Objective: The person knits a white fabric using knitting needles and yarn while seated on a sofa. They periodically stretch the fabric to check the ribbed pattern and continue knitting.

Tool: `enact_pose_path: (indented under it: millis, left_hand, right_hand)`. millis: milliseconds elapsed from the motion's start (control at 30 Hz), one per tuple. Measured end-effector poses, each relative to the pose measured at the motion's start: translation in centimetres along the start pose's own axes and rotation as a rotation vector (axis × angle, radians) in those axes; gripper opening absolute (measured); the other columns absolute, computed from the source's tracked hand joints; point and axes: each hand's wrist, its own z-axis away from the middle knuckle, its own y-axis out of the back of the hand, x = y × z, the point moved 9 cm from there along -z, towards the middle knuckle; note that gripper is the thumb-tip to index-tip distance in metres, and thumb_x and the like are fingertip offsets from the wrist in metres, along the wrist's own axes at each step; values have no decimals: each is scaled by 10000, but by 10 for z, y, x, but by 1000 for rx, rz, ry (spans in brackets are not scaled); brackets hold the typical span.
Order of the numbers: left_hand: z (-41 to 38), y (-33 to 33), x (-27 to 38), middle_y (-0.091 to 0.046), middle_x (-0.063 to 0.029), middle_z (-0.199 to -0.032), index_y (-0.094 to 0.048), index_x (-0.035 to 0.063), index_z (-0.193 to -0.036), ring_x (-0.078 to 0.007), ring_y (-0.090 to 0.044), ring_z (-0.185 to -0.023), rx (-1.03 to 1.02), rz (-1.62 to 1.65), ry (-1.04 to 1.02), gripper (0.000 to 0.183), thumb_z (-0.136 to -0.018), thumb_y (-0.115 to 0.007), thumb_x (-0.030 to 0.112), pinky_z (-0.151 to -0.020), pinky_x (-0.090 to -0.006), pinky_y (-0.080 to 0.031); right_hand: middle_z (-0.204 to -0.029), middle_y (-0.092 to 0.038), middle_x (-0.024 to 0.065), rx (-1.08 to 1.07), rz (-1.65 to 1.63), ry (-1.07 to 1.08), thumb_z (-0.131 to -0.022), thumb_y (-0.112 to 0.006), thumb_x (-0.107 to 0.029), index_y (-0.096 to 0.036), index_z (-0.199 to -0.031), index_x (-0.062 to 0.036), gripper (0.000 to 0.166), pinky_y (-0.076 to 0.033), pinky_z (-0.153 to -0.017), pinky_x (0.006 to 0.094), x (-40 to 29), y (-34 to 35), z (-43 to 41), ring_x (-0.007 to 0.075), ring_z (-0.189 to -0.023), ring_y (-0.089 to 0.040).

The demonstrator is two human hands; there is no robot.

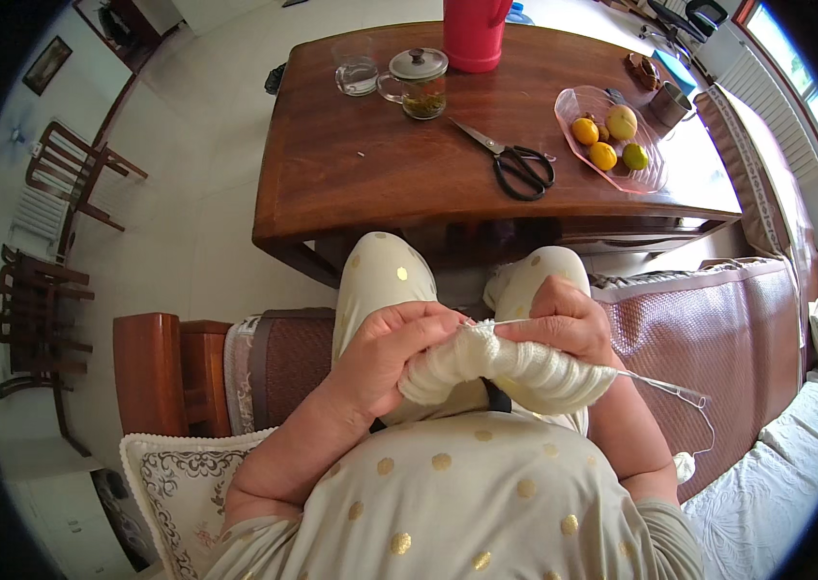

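A ribbed piece of cream knitting (525,366) is held up over my lap, bunched in a curve between both hands. My left hand (405,341) grips its left end, with thumb and fingertips together near the top edge. My right hand (572,322) closes on the top edge at the right, its forefinger pointing inward. A thin knitting needle (645,378) sticks out to the right beyond the work. From there white yarn (710,428) loops down to a small yarn ball (684,467) on the woven seat mat. The needle tips between my fingers are too small to make out clearly.
On the wooden table (394,174) ahead lie black-handled scissors (518,167), a pink fruit dish (568,109) with several fruits, a lidded glass cup (423,90), a glass of water (357,76), a red jug (474,36) and a metal mug (670,105). A patterned cushion (188,486) rests at my left.
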Motion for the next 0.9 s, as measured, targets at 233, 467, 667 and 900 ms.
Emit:
enact_pose_path:
  millis: [233,467,667,900]
  left_hand:
    - [1,2,6,-649,-66,-938,-638,7,-987,-115,-613,-833,35,-128,-97,153,-849,-619,69,-748,-248,-505]
    - [4,-11,-3,-646,-52,-931,-638,15,-979,-116,-605,-835,134,-171,-76,151,-843,-635,80,-764,-258,-501]
    - [4,-8,8,-652,-39,-907,-649,2,-967,-87,-594,-816,149,-247,-206,147,-860,-625,102,-740,-223,-490]
    - [-1,-19,7,-641,-15,-858,-652,5,-921,-62,-565,-780,115,-484,-257,120,-860,-629,105,-709,-218,-471]
  right_hand:
    - [-751,-518,33,-49,-18,-104,-607,-726,-143,-700,-929,-82,328,-435,-601,294,-1,4,-1,186,-685,-532]
    - [-815,-547,34,21,301,16,-637,-649,-134,-631,-937,-84,305,-419,-658,332,-19,-1,-3,213,-744,-520]
    - [-830,-551,53,22,270,-13,-667,-674,-156,-609,-933,-51,294,-416,-674,345,-16,-6,4,237,-754,-513]
    - [-956,-556,170,-129,-250,-37,-744,-647,-274,-511,-1049,9,438,-429,-772,388,4,-29,-22,357,-883,-509]
